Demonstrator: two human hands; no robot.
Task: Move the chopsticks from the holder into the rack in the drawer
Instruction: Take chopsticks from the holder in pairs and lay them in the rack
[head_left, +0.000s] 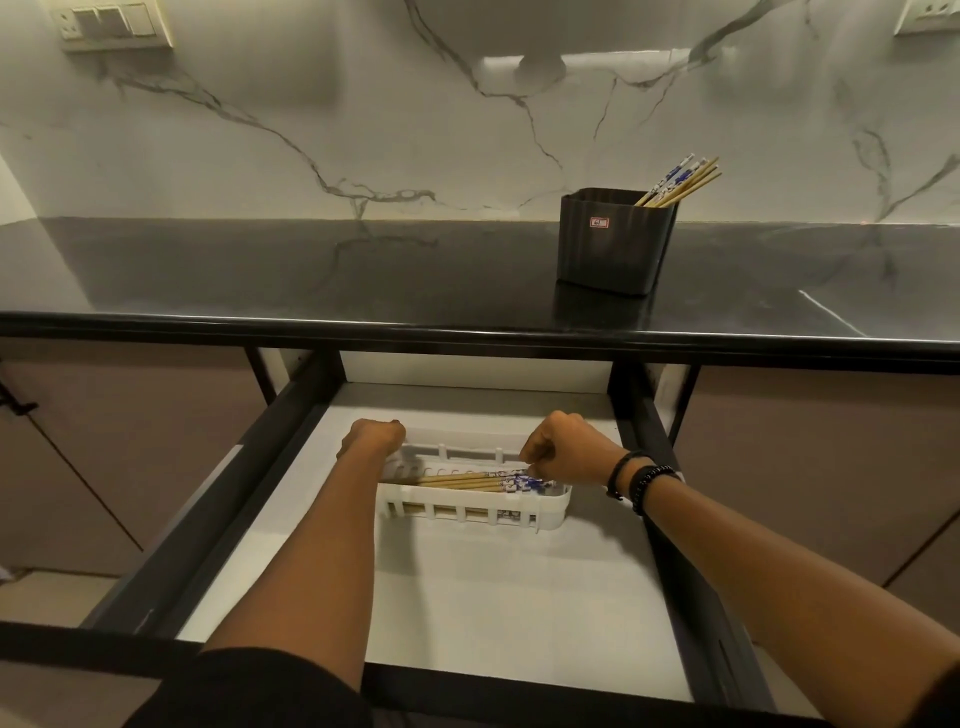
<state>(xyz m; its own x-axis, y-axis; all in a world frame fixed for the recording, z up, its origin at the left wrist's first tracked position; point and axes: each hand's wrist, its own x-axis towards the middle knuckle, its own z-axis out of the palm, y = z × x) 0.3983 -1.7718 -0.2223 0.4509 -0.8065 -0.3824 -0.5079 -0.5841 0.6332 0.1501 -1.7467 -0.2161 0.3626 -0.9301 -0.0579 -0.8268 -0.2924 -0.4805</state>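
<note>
Chopsticks, tan wood with blue-white tops (483, 480), lie in white slotted rack (470, 512); right hand (563, 449) fingers pinch them, I think. Left hand (374, 436) curled shut on rack's 9 o'clock end; more in black holder (613, 244) on bench at 1 o'clock.

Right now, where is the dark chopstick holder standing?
In the head view, the holder stands on the black countertop, right of centre near the marble wall, above the open drawer, with some chopsticks leaning in its right corner.
</note>
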